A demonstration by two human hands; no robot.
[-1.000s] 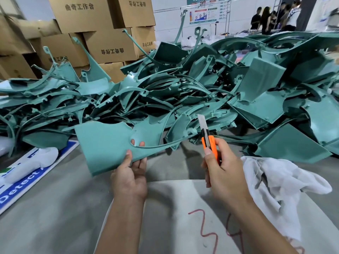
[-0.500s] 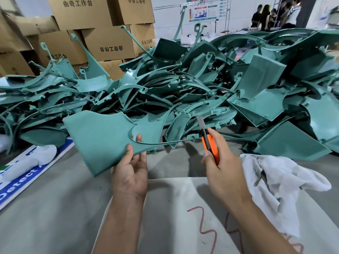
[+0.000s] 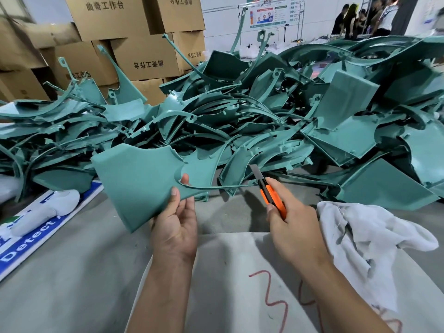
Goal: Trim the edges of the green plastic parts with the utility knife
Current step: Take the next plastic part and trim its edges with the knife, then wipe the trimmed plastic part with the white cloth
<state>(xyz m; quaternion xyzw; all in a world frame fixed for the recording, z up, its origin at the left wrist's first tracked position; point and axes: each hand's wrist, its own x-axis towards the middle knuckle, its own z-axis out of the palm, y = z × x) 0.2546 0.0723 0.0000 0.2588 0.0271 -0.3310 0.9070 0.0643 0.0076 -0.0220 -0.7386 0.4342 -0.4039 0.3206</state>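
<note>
My left hand (image 3: 176, 224) grips the near edge of a flat green plastic part (image 3: 141, 181), holding it up over the grey table (image 3: 72, 272). A thin curved strip runs from that part to the right. My right hand (image 3: 292, 224) holds an orange utility knife (image 3: 271, 195) with its blade out. The blade tip sits at the right end of the thin strip. A large heap of green plastic parts (image 3: 276, 116) fills the table behind both hands.
A white cloth (image 3: 370, 239) lies to the right of my right hand. A blue and white sign (image 3: 31, 239) and a white bundle (image 3: 45, 212) lie at the left. Cardboard boxes (image 3: 144, 54) stand behind the heap. Several people (image 3: 365, 18) stand far back right.
The knife has tilted left and its blade has come down to the end of the thin strip. My left hand has turned the green part slightly and raised it.
</note>
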